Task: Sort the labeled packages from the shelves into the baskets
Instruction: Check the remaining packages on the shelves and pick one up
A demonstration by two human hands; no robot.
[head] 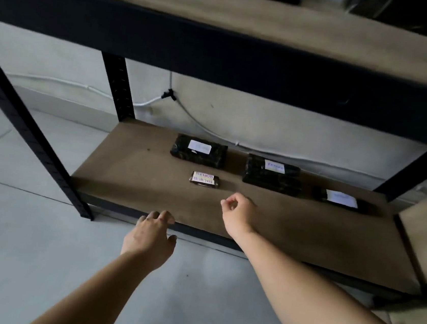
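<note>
Reaching toward the low shelf (151,181) at the centre of the frame, both hands hold nothing. The right hand (240,212) hangs over the board with its fingers loosely curled, just short of the small package (204,179). The left hand (151,234), fingers relaxed and slightly apart, sits at the shelf's front edge. Three larger black-wrapped packages lie behind: one at centre (199,151), one to its right (272,175), one at far right (341,199).

The glossy wrap looks slick, so a loose pinch could let the small package slip. Its label is hard to read in this dim light, so it could end up in the wrong basket. No basket is in view.

The shelf is a brown board in a black metal frame, above a pale tiled floor (11,245); white cables (144,104) run along the wall.
</note>
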